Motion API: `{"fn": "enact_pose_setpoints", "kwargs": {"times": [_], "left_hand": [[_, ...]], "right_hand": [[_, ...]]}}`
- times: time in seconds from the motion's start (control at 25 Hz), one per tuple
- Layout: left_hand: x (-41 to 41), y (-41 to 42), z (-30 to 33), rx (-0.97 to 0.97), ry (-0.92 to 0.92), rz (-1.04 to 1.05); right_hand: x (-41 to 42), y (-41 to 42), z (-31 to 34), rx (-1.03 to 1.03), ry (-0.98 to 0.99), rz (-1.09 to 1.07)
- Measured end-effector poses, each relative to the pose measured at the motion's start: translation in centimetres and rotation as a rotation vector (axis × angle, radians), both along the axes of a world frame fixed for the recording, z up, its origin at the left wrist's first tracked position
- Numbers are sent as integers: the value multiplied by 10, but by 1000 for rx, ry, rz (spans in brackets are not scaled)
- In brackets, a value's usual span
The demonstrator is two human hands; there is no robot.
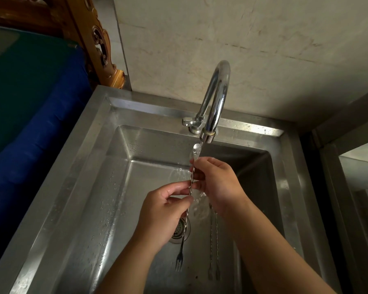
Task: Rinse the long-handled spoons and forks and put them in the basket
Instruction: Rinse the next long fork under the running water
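Both hands pinch one twisted spoon-fork (191, 183) under the tap (216, 98): left hand (166, 211) at 7 o'clock, right hand (218, 181) at 1. Two more utensils (214, 240) lie in the sink (123, 187), tops hidden by the wrist.

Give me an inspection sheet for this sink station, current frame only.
Surface: steel sink, wet, drain strainer on its floor.
Job's things: long twisted-handle utensil, spoon end up under the running tap, fork end down; two more utensils lying on the sink floor. Basket: nothing seen.
Clutter: nothing seen.
Hands: left hand pinches the handle at mid-length; right hand grips it just above.
Cables: nothing seen.
Surroundings: stained wall behind, blue surface left, carved wood behind it, second steel unit right.
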State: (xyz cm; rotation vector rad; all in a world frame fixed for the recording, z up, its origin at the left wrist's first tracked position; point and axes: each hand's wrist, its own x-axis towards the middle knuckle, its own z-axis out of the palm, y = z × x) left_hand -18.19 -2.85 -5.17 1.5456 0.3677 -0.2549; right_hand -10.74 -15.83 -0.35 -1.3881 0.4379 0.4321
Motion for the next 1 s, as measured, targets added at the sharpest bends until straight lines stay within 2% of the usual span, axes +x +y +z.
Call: {"fn": "enact_pose_setpoints", "kwargs": {"times": [0.56,0.8,1.0], "left_hand": [[12,-8,-3,10,-6,21],[18,-5,-10,50,-28,8],[18,-6,-13,100,-49,-24]], "right_hand": [[-2,-6,-4,29,-1,31],[-2,-4,1,-17,-33,47],[10,-3,5,-131,50,21]]}}
